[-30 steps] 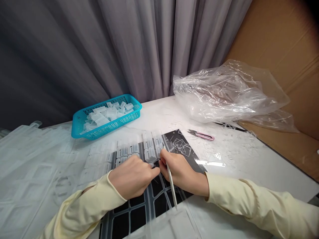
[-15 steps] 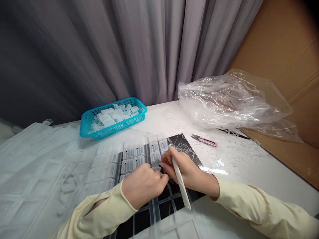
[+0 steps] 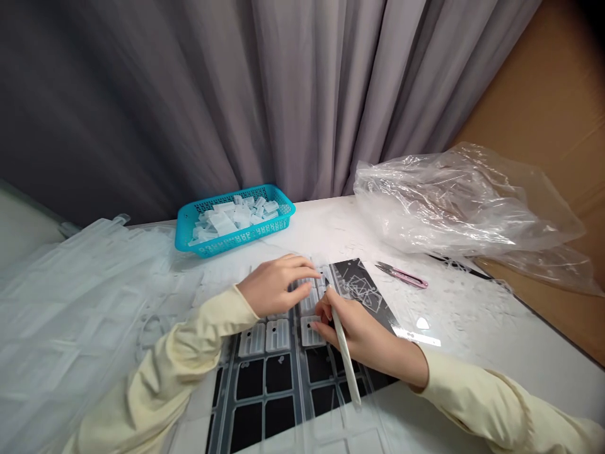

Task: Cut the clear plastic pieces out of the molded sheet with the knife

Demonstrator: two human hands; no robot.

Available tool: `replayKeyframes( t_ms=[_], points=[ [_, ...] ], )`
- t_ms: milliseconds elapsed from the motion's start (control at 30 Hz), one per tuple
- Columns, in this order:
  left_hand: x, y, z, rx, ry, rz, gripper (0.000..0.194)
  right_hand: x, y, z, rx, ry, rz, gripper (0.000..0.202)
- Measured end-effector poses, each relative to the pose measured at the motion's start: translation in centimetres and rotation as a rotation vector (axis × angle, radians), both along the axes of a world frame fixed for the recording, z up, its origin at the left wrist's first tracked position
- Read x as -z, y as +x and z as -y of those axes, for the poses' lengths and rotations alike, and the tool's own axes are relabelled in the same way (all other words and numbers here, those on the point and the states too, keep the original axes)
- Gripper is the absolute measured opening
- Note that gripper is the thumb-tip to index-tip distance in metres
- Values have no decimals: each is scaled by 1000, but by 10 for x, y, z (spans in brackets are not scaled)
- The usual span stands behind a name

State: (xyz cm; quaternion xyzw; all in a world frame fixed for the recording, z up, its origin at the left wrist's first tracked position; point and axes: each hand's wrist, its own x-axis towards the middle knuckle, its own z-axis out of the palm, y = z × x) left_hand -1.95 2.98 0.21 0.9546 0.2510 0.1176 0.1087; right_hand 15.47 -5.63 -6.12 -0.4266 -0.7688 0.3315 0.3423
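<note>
My left hand [image 3: 280, 287] hovers over or rests on the upper part of a translucent frame [image 3: 295, 372], its fingers apart and pointing right. My right hand [image 3: 352, 325] is closed around a long whitish stick-like tool [image 3: 346, 359], whose lower end slants toward me. The right fingertips are beside a clear ribbed piece [image 3: 311, 331] in the frame. More clear ribbed pieces [image 3: 277, 335] with small dark dots sit in the frame's compartments, left of it. A black sheet [image 3: 248, 425] lies under the frame.
A blue basket [image 3: 227, 243] of clear pieces stands at the back. Pink-handled snips [image 3: 403, 275] lie right of the black sheet. A crumpled plastic bag [image 3: 454, 202] is at the back right. Translucent frames [image 3: 70, 315] are piled on the left. Thin plastic scraps [image 3: 363, 290] lie on the sheet.
My left hand has moved up and away from the right fingertips, and its fingers have opened. My right hand still holds the tool. The whole view has shifted slightly.
</note>
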Motion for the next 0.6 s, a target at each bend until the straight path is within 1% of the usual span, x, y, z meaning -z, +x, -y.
replayKeyframes(
  t_ms=[100,167,200,267,467,600],
  points=[
    [27,8,-3,51,-28,-207,37,1,-3,3,-23,37,38,21],
    [40,10,-2,63,-61,-281,39,2,-4,5,-32,56,42,20],
    [44,10,-2,55,-67,-290,40,2,-5,6,-34,56,41,20],
    [48,10,-1,41,-60,-295,41,3,-7,9,-37,47,32,21],
    [51,10,4,3,35,-325,41,2,-13,24,-65,21,-30,26],
    [53,10,7,-11,78,-307,41,3,-13,34,-52,0,18,26]
  ],
)
